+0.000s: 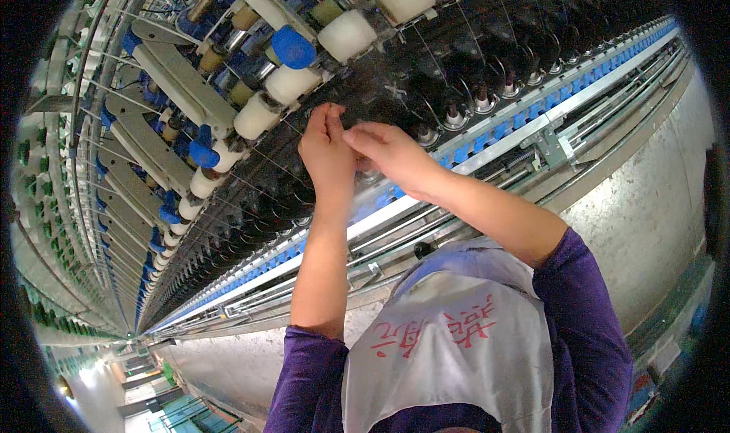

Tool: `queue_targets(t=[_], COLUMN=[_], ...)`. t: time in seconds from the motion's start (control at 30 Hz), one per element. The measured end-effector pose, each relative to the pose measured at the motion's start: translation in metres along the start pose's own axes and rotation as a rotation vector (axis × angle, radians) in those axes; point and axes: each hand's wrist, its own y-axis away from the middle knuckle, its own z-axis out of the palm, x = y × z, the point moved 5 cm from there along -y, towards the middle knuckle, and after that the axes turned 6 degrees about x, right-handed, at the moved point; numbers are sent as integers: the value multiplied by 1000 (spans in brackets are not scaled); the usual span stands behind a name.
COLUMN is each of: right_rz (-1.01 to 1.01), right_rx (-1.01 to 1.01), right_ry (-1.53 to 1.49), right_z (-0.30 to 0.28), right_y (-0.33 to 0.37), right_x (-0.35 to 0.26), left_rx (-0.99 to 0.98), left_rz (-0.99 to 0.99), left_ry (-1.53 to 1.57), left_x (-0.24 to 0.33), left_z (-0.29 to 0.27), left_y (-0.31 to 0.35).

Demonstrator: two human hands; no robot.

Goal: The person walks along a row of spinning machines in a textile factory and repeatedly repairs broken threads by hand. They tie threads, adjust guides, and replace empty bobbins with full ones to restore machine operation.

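My left hand (327,150) is raised in front of a long spinning frame, its fingertips pinched together just below the white rollers (290,85). Close against it on the right, my right hand (395,153) is closed too, thumb and fingers meeting beside the left palm. Whatever lies between the fingers of either hand is too fine or too hidden to see. Below and to the right of both hands runs a row of spindles (480,101) carrying dark bobbins. Thin threads run down from the rollers toward them.
Grey drafting arms (171,76) and blue knobs (293,47) fill the upper left. A blue-and-silver rail (487,145) runs along the spindles, with metal rods nearer me. The pale floor (639,228) lies at the right, and the machine stretches far to the lower left.
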Motion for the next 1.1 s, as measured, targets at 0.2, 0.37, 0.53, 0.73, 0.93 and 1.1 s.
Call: queue_targets(t=[0.2, 0.37, 0.53, 0.73, 0.93, 1.1], right_rz=[85, 21, -58, 68, -2, -227], right_rx=[88, 92, 196, 144, 80, 206], right_ry=[166, -80, -232, 157, -115, 187], right_z=[-7, -3, 0, 6, 6, -4], right_y=[19, 24, -13, 5, 34, 6], right_x=[5, 14, 7, 27, 39, 8], left_rx=[-85, -75, 19, 70, 3, -18], left_rz=[-72, 90, 271, 97, 42, 135], left_ry=[-8, -2, -80, -52, 35, 50], left_x=[3, 0, 5, -24, -31, -7], left_z=[9, 7, 15, 3, -3, 6], left_y=[34, 35, -9, 31, 57, 28])
